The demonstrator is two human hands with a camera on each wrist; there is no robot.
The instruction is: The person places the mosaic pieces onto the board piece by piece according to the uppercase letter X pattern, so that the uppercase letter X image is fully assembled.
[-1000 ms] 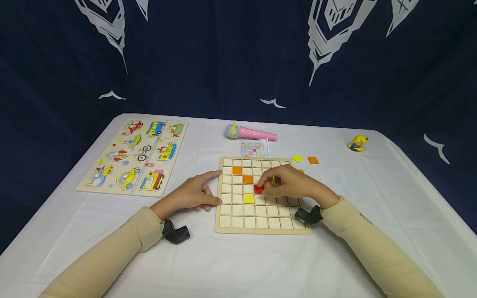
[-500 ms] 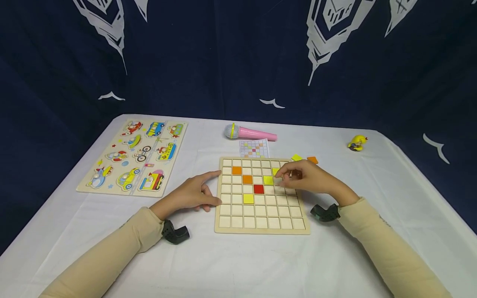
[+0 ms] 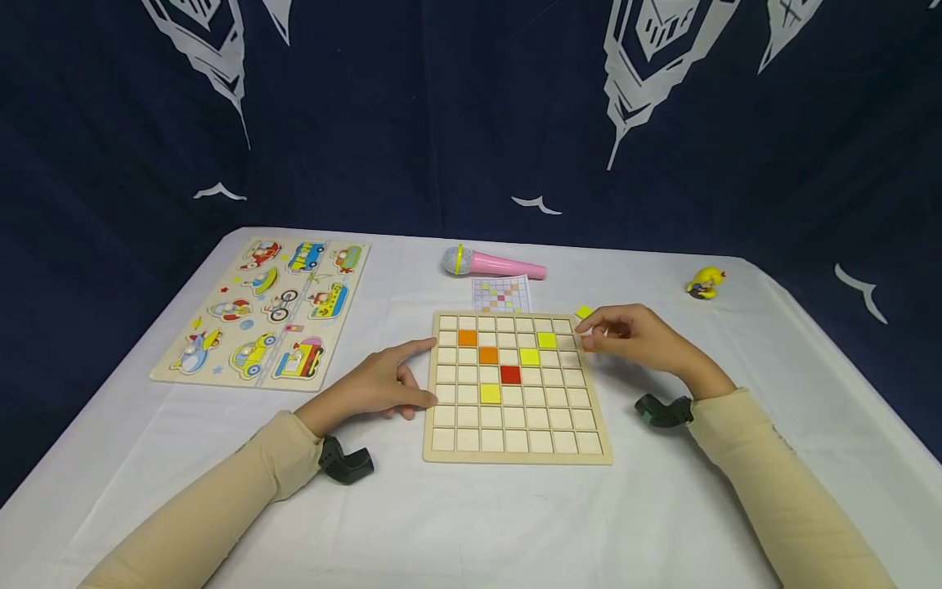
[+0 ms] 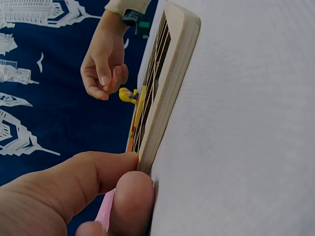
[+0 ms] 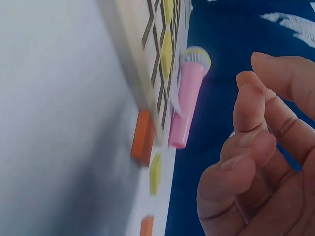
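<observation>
A wooden grid board [image 3: 518,458] lies flat on the table. Set in its squares are a red tile [image 3: 510,375], two orange tiles and several yellow tiles, one yellow tile [image 3: 490,394] being lowest. My left hand [image 3: 379,380] touches the board's left edge with thumb and index finger spread apart. Just off the board's upper right side hovers my right hand [image 3: 636,335], fingers loosely bent with nothing between them. Near it on the cloth, the right wrist view shows an orange tile [image 5: 141,137] by the board's edge, a loose yellow tile [image 5: 155,174] and another orange tile [image 5: 146,227].
Behind the board lie a printed pattern card [image 3: 501,294] and a pink toy microphone [image 3: 508,266]. A vehicle picture puzzle [image 3: 294,325] occupies the table's left side. Far right stands a small yellow figurine [image 3: 706,283]. A dark blue curtain [image 3: 412,123] hangs behind the table.
My right hand let go of the red tile, now in its square, and moved right and up past the board's right edge. My left hand stayed put.
</observation>
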